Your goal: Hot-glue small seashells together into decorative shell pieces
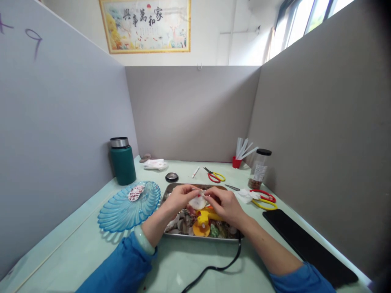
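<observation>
Left hand (183, 197), right hand (225, 203) nearly closed, fingertips pinching small pale piece (201, 193) above far half of tray (201, 237); details too tiny for me. Fine two-handed step, I judge; next move calls for steady pinch, clear of yellow tool (203, 219) nearer.

Desk bay: passages and obstructions

Sides and rear: upright partitions (195, 114); overhead open.
Centre: tray (201, 237), heaped; left hand (185, 197) and right hand (224, 203) fill the space above.
Front: bare strip between the forearms, crossed by a cord (218, 268).
Left: plate (122, 215), just beside the tray; flask (123, 166), tall, behind it; passage along the plate's outer side.
Rear: low lid (172, 177) and small scissors (215, 176), passable over the top.
Right: jar (259, 171), upright; large scissors (264, 199) and black slab (305, 248), both flat, passable above.
</observation>
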Demonstrator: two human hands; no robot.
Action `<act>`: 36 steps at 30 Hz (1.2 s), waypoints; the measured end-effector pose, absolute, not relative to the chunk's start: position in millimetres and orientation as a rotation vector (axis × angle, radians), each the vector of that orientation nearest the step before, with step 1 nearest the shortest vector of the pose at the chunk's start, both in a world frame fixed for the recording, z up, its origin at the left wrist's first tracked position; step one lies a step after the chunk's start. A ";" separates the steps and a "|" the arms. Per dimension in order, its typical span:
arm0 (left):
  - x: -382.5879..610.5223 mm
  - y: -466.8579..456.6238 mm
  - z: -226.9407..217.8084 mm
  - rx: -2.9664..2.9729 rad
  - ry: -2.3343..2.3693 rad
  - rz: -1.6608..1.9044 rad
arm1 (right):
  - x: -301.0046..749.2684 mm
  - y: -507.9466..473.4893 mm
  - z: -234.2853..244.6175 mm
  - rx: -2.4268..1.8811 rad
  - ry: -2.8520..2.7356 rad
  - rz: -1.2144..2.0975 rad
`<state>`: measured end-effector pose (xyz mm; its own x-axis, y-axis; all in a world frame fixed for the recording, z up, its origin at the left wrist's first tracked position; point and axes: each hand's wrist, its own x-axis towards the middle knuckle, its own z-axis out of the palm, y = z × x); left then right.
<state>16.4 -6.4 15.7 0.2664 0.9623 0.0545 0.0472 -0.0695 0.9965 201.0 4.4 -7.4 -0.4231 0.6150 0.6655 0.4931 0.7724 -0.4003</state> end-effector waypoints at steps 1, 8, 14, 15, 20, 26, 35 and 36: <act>16.2 -6.4 15.5 1.417 1.007 1.025 | 201.0 4.5 -7.3 -0.826 -2.100 0.182; 14.8 -5.3 12.5 1.459 0.948 1.050 | 200.6 4.7 -7.9 -0.834 -2.056 0.196; 15.3 -5.0 12.6 1.433 0.934 1.083 | 199.1 5.3 -6.6 -0.831 -2.032 0.219; 15.2 -5.1 12.5 1.428 0.931 1.081 | 199.0 5.5 -6.5 -0.824 -2.031 0.217; 14.6 -5.6 13.1 1.408 0.908 1.069 | 199.7 6.6 -8.1 -0.780 -2.030 0.204; 15.5 -8.5 15.7 1.362 0.902 1.082 | 200.7 9.6 -10.5 -0.768 -2.031 0.187; 14.7 -7.7 11.9 1.384 0.902 1.088 | 200.4 11.2 -12.0 -0.740 -2.050 0.236; 14.6 -7.6 11.8 1.392 0.905 1.091 | 200.4 11.6 -12.2 -0.744 -2.049 0.236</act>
